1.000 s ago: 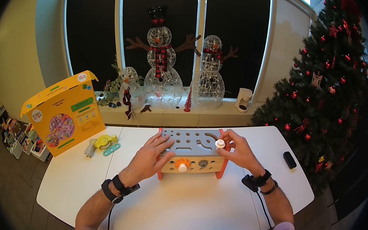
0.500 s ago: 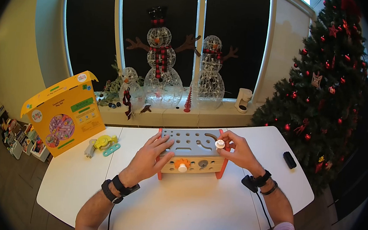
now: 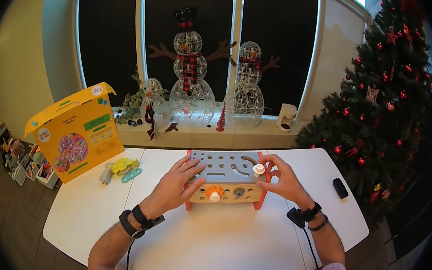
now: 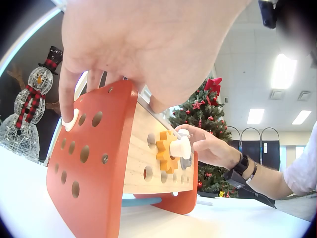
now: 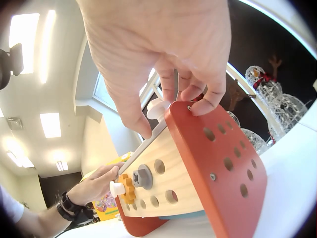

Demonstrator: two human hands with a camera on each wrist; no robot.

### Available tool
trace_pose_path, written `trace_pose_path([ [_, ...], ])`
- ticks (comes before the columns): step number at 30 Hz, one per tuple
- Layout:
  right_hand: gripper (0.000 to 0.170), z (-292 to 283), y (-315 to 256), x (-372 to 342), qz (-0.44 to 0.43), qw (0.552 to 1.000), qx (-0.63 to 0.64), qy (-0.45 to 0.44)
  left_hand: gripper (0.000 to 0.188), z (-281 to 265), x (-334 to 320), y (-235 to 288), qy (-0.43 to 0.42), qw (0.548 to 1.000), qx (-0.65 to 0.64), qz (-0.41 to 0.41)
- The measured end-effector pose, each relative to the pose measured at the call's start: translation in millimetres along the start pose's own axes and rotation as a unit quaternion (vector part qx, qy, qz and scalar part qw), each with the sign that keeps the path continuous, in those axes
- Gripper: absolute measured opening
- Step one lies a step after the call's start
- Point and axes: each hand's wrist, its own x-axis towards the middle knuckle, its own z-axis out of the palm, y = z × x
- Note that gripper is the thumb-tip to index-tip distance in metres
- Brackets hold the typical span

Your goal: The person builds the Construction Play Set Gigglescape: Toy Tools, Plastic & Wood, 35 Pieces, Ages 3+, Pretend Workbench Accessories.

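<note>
Workbench (image 4: pixel 104 181) stands at 12 o'clock; orange gear (image 4: pixel 163 152) and grey screw (image 5: pixel 144 177) fitted, white knob (image 3: pixel 258 170) seating unconfirmed. Left hand (image 3: pixel 172 186), fingers spread, rests on it; right hand (image 3: pixel 287 183) half-bent, grip undetermined. Loose parts (image 3: pixel 122 166) unfitted at ten.

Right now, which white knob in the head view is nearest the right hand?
The white knob at the right end of the grey top; the other white knob sits on the orange gear in front.

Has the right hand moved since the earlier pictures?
Yes, slightly: the right hand has shifted rightward against the grey bench top, its thumb lower, farther from the white knob.
</note>
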Motion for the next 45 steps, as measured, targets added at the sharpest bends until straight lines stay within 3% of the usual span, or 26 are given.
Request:
trace_pose_path([
  [4, 0.073, 1, 13, -6, -0.012, 0.997, -0.076, 0.001, 0.051, 0, 0, -1, 0.003, 1.000, 0.012, 0.004],
  [10, 0.086, 0, 17, -14, -0.028, 0.996, -0.069, -0.054, 0.051, -1, 1, 0, 0.005, 1.000, 0.017, 0.011],
  [26, 0.078, -1, 9, -16, -0.024, 0.997, -0.062, -0.041, 0.051, -3, -2, 1, -0.005, 1.000, 0.012, 0.011],
  [29, 0.079, -1, 14, -16, -0.065, 0.991, -0.106, -0.038, 0.050, -5, -3, 2, -0.004, 1.000, -0.011, -0.004],
  [35, 0.083, 0, 2, -16, -0.005, 0.997, -0.058, -0.047, 0.069, -29, -1, -11, -0.058, 0.998, -0.032, 0.011],
  [37, 0.085, -2, 3, -16, -0.008, 0.995, -0.080, -0.061, 0.082, -43, -1, -27, -0.025, 0.999, 0.047, 0.000],
  [39, 0.081, -2, 12, -16, -0.021, 0.993, -0.095, -0.060, 0.087, -59, -5, -49, -0.019, 0.999, 0.045, -0.015],
  [41, 0.077, -2, 15, -16, -0.035, 0.992, -0.109, -0.059, 0.089, -76, -11, -79, 0.011, 0.993, 0.043, -0.110],
  [42, 0.081, -2, 15, -16, -0.033, 0.992, -0.109, -0.060, 0.089, -85, -16, -95, 0.006, 0.993, 0.044, -0.107],
  [44, 0.085, -2, 16, -17, -0.028, 0.992, -0.105, -0.056, 0.092, -99, -33, -133, 0.026, 0.967, 0.037, -0.250],
  [45, 0.085, -1, 17, -16, -0.050, 0.989, -0.126, -0.055, 0.092, -105, -46, -159, 0.021, 0.968, 0.039, -0.247],
])
